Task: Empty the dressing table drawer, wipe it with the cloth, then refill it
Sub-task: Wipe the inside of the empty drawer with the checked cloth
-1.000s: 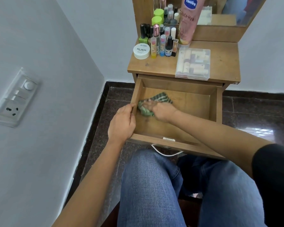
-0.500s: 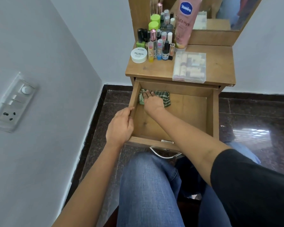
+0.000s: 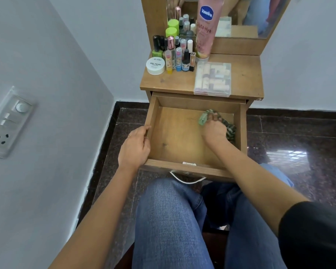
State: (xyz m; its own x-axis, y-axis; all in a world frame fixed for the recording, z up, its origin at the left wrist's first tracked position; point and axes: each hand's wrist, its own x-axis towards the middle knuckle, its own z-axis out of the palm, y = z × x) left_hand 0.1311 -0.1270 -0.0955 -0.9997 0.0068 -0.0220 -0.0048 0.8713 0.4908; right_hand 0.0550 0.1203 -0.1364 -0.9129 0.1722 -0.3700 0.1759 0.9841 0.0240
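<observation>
Wiping is under way in the emptied drawer (image 3: 177, 138): right grip (image 3: 213, 130) clutches the cloth (image 3: 230, 131), left grip (image 3: 135, 147) clasps the side wall; refilling awaits.

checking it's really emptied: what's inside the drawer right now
Inside the drawer: only the green cloth, gripped by the right hand near the right wall. The spot beneath them is hidden.

Green cloth with dark stripes (image 3: 230, 130). Light brown wood-grain drawer (image 3: 175, 136), and a counter (image 3: 244, 74) of the same brown wood. Pink plastic tube with a blue oval logo (image 3: 206, 32). White round jar (image 3: 155, 65). Lime-green bottle caps (image 3: 171, 32). Blue denim jeans (image 3: 169, 220). Black sleeve (image 3: 314, 233). Dark speckled glossy floor (image 3: 299, 133). Pale grey wall (image 3: 66, 55).
</observation>
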